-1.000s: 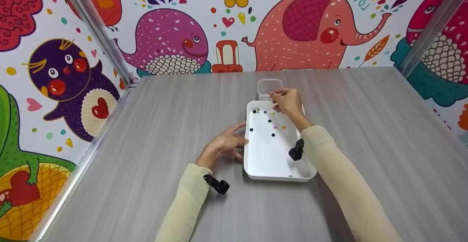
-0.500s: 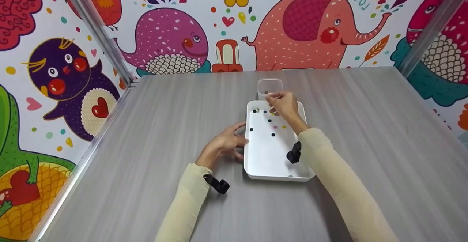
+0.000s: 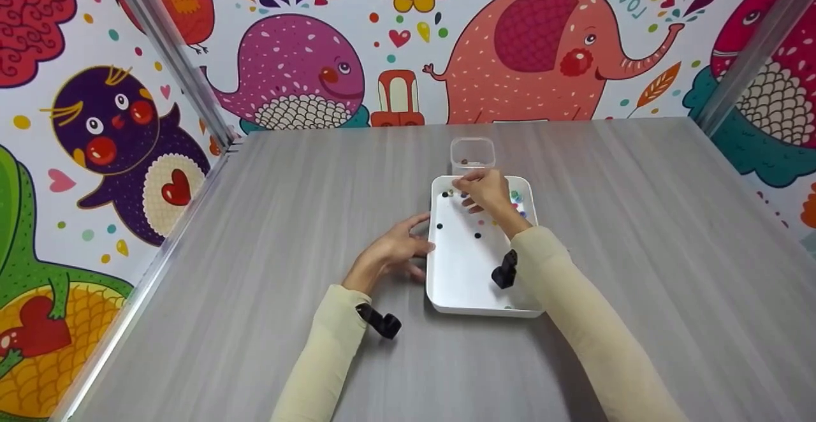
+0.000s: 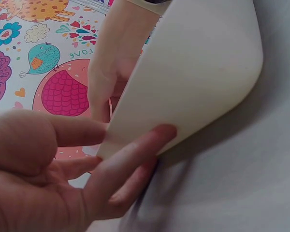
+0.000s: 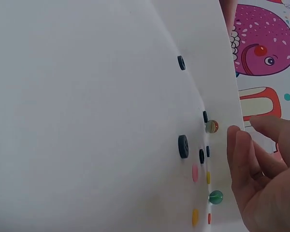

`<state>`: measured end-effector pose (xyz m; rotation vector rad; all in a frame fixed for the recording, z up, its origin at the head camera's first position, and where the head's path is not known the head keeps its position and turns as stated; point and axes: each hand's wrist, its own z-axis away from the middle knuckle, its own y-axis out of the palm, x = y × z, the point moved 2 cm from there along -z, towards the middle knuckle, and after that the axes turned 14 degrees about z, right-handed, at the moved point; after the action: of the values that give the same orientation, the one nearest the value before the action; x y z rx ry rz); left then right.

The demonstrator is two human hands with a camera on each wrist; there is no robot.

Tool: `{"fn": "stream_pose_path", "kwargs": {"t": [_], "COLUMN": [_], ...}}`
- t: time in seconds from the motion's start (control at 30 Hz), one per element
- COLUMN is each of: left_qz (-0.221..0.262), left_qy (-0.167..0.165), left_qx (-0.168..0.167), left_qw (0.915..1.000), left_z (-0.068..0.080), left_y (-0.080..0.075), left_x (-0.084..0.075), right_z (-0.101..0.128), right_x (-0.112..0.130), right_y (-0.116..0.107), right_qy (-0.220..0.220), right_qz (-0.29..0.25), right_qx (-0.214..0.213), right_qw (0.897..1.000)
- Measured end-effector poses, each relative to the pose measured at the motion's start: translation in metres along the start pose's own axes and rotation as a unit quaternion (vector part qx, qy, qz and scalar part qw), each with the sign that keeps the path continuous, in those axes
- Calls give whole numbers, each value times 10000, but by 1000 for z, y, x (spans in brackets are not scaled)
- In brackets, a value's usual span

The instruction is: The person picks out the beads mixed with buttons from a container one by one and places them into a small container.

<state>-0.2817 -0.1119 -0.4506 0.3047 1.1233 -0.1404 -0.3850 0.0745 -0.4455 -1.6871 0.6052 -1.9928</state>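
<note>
A white tray lies on the grey table, with black buttons, small coloured discs and marbles scattered over its floor. My right hand hovers over the tray's far end with its fingers loosely bent and nothing between them. In the right wrist view the right hand is beside a striped marble, a green marble and a black button. My left hand rests straight fingers against the tray's outer left wall. A small clear container stands just beyond the tray, holding a tiny reddish piece.
Bright cartoon-printed walls close the table at the back and both sides, with metal posts in the corners. Black wrist cameras sit on both cream sleeves. Bare tabletop stretches to the left and right of the tray.
My right hand has drawn back from over the clear container to the tray's far left part. The left hand has stayed against the tray wall.
</note>
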Motion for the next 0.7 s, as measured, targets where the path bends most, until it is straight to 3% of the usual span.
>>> {"fn": "stream_pose_path", "kwargs": {"t": [0.2, 0.53, 0.7], "left_qz": [-51, -32, -37], "left_qy": [65, 65, 49], "left_qx": [13, 19, 34], "left_qw": [10000, 10000, 10000], "left_z": [0, -1, 0], "left_y": [0, 0, 0], "left_x": [1, 1, 0], "right_z": [-1, -1, -1], "right_x": [-2, -3, -3], "right_y": [6, 11, 16], "right_qy": [257, 667, 964], "right_qz": [-196, -788, -800], "right_qx": [278, 344, 362], "right_qw": [9991, 9941, 9915]}}
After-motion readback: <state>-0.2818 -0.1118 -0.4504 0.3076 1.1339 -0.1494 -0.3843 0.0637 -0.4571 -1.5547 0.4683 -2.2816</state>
